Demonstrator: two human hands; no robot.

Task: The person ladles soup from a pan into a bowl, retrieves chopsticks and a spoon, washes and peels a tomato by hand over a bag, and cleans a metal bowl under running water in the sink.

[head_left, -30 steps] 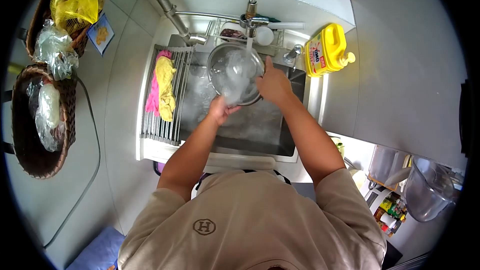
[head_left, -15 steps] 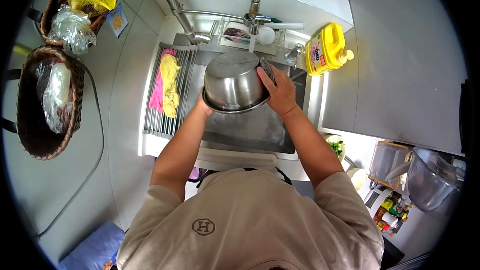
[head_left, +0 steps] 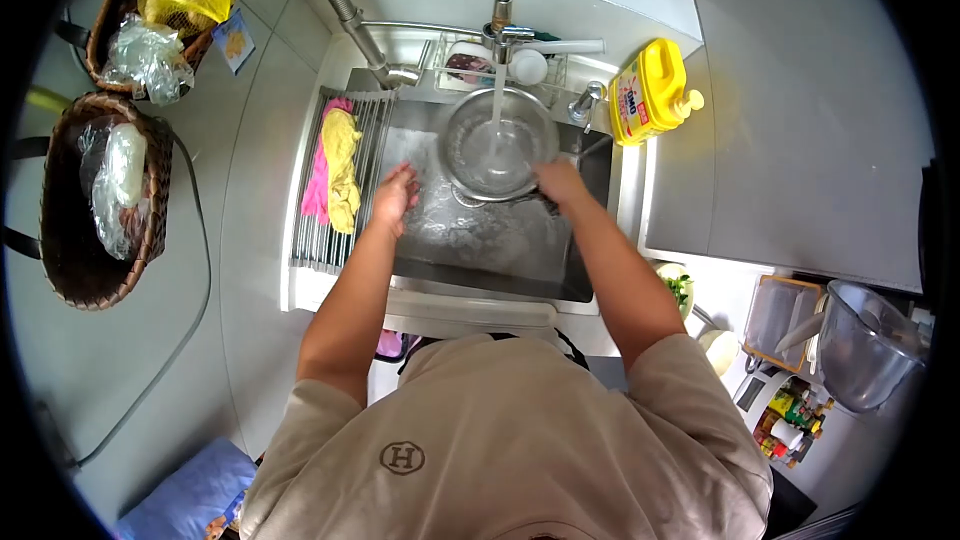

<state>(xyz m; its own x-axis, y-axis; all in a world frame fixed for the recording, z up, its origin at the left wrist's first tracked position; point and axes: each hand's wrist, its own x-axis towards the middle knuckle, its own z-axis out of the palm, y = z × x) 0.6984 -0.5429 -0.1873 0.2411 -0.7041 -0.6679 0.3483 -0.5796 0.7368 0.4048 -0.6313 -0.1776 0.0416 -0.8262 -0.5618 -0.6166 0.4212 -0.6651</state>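
A deep stainless steel pot (head_left: 462, 172) stands upright in the sink (head_left: 440, 258), under the faucet (head_left: 500, 25), with water running into it. My right hand (head_left: 562, 183) is closed at the pot's right rim; its fingertips are partly hidden. Something dark, like the grey scrubber seen earlier, shows beneath that hand. To the left of the pot, my left hand (head_left: 396, 198) hovers over the sink, apart from it, fingers loosely curled and holding nothing.
Pink and yellow cloths (head_left: 342, 165) lie on a roll-up rack (head_left: 370, 140) over the sink's left side. A yellow detergent jug (head_left: 640, 105) stands at the right edge. Woven baskets (head_left: 75, 275) sit on the left counter. A wire caddy (head_left: 460, 75) is behind the sink.
The pot has turned from upside down to upright and gone beneath the faucet's stream. My left hand has let go of it and drawn back; my right hand has moved down with it.
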